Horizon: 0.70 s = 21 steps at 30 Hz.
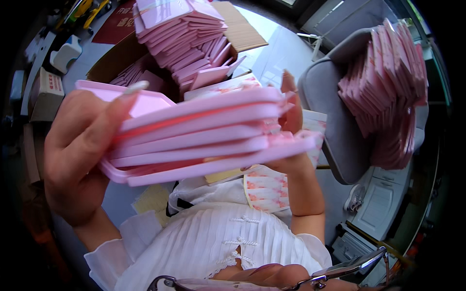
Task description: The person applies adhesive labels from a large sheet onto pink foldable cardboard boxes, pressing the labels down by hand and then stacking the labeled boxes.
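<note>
Two hands, the left hand [77,155] and the right hand [291,126], hold about five pink cases [199,140]. One cardboard box [121,58], far left; one grey chair [335,131], right; each carries pink cases too many to count.

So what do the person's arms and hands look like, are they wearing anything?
Both hands are bare, with no gloves. The left hand has a long pale nail on one of its fingers. The right hand has a bare forearm. Short, white, frilly sleeves show near the shoulders.
</note>
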### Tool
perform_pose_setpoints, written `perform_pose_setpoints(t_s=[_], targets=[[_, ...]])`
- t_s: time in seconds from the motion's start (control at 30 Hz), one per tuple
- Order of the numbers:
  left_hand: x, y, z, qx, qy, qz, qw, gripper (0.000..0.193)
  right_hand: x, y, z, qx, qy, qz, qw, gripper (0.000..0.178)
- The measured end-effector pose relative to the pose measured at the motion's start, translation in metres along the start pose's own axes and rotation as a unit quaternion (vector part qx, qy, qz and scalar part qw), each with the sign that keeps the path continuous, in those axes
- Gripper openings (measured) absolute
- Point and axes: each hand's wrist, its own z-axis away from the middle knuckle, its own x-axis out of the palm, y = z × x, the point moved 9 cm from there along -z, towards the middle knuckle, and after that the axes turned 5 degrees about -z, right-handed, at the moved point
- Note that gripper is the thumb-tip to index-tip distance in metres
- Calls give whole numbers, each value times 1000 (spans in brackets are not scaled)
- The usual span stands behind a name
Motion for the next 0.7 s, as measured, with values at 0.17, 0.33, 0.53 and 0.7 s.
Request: perform_pose_setpoints(t_s=[0.17,0.33,0.53,0.7], targets=[[53,43,-73,121,-116,301,939,56,-56,22,87,220,135,-339,905,63],[160,85,-135,140,-149,314,927,40,-122,22,186,317,352,-307,825,45],[178,101,-154,141,53,215,965,26,-211,47,301,340,493,-306,740,37],[189,16,-71,-102,145,291,940,22,-270,60,345,394,511,-190,740,38]])
